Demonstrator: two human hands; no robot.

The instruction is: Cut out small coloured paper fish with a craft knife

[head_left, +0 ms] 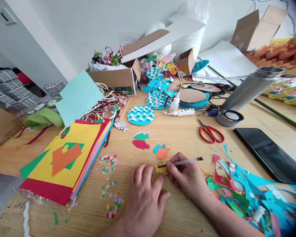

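Note:
In the head view, my right hand (187, 176) pinches a pen (185, 161) with a clear barrel and dark cap end. Its tip touches a small yellow paper fish (160, 168) lying on the table. My left hand (146, 194) rests flat with its fingers apart, index fingertip and thumb side close by the fish's left and lower edges. My fingers cover part of the fish. Just beyond lie an orange paper fish (162, 153) over a blue one (156, 149). Farther up are a red paper fish (140, 144) and a green one (142, 136), with pink showing behind.
Paper confetti (108, 187) lies left of my hands, beside stacked coloured paper (86, 138). On the right are red-handled scissors (209, 131), a phone (268, 153), paper scraps (251, 194) and a steel flask (251, 87). Glue bottles (184, 112) and a wavy blue disc (140, 115) are farther back.

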